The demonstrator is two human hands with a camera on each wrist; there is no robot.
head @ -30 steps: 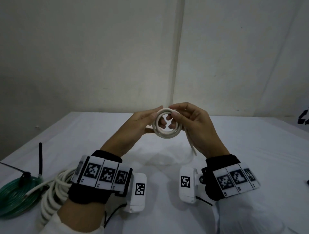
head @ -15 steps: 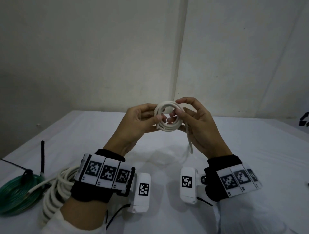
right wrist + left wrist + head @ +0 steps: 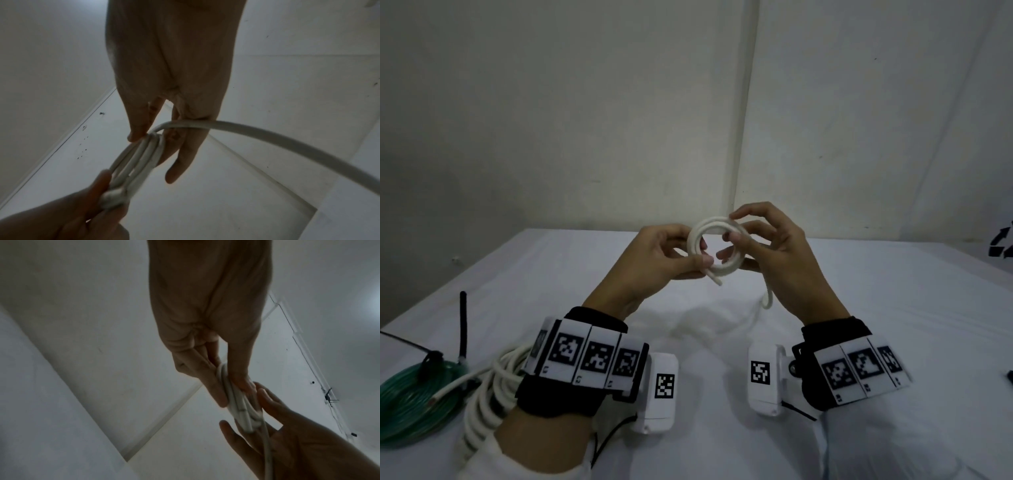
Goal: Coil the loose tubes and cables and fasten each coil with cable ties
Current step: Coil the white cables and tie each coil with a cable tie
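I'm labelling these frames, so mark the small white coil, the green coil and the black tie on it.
small white coil [image 3: 697,230]: head view, upper left arc of the ring.
green coil [image 3: 405,407]: head view, middle of its turns.
black tie [image 3: 431,359]: head view, the loop round the green coil's top.

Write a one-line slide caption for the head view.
Both hands, left and right, hold a small white cable coil above the table, its tail still loose.

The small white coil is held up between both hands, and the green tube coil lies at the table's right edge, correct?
Not quite. The small white coil is held between the left hand and the right hand, but the head view shows the green tube coil at the table's left edge.
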